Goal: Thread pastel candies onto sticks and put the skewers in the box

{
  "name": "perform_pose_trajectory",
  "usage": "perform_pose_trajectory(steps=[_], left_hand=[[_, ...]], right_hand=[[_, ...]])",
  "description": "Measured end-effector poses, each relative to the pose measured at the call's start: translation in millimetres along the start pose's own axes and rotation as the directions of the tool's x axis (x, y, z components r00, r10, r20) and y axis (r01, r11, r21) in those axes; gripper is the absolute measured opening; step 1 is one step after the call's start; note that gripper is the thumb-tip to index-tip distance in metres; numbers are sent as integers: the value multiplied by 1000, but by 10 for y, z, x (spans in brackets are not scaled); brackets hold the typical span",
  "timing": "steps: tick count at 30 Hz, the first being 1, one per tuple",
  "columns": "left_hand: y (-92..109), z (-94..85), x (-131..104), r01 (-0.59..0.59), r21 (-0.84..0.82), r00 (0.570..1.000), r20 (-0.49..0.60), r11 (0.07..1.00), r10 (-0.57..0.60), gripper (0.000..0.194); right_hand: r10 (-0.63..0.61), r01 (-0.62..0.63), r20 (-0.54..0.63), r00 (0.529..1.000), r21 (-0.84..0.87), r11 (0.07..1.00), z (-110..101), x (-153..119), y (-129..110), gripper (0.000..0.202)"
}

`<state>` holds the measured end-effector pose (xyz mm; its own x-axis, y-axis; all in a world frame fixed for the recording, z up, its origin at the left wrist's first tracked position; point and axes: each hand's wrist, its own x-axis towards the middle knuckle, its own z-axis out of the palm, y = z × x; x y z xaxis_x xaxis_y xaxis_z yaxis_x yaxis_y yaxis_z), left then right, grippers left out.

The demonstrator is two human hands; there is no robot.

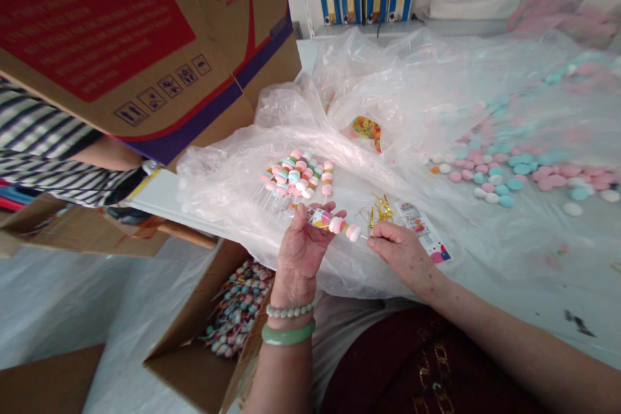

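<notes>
A marshmallow skewer (pixel 353 232) in pink, white and green pieces is partly inside a small printed plastic bag (pixel 320 218). My left hand (pixel 303 247) is palm up, with thumb and fingers closed around the bag. On the other side, my right hand (pixel 398 251) pinches the bare end of the skewer's stick. Beyond my left hand lies a pile of marshmallow skewers (pixel 295 174). Gold twist ties (pixel 382 208) lie just past my right hand, and beside it rests a stack of flat printed bags (pixel 423 231).
Loose pastel marshmallows (pixel 490 174) spread across the right of the table under clear plastic sheeting (pixel 412 71). A large carton (pixel 160 45) stands at the left. Below the table edge, an open box (pixel 189 349) holds many skewers. A striped sleeve (pixel 43 136) of another person shows behind the carton.
</notes>
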<state>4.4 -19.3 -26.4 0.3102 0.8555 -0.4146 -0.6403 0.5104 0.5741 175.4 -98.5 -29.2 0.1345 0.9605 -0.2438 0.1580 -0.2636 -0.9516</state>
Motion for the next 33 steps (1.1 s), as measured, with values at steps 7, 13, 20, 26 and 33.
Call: perform_pose_trajectory(steps=[7, 13, 20, 26, 33], left_hand=[[-61, -13, 40, -73, 35, 997, 35, 997, 72, 24], [-96, 15, 33, -41, 64, 996, 75, 997, 36, 20], [-144, 106, 5, 0, -36, 1000, -3, 999, 0, 28], [-214, 224, -5, 4, -103, 996, -87, 995, -13, 30], [-213, 249, -11, 41, -128, 998, -49, 991, -48, 38]], right_hand=[[305, -628, 576, 759, 522, 577, -116, 59, -32, 12], [323, -809, 752, 575, 461, 366, -117, 112, 17, 15], [121, -130, 88, 989, 112, 985, 20, 32, 49, 18], [-405, 361, 27, 914, -512, 780, 88, -61, 136, 23], [-22, 19, 98, 995, 36, 999, 120, -40, 29, 19]])
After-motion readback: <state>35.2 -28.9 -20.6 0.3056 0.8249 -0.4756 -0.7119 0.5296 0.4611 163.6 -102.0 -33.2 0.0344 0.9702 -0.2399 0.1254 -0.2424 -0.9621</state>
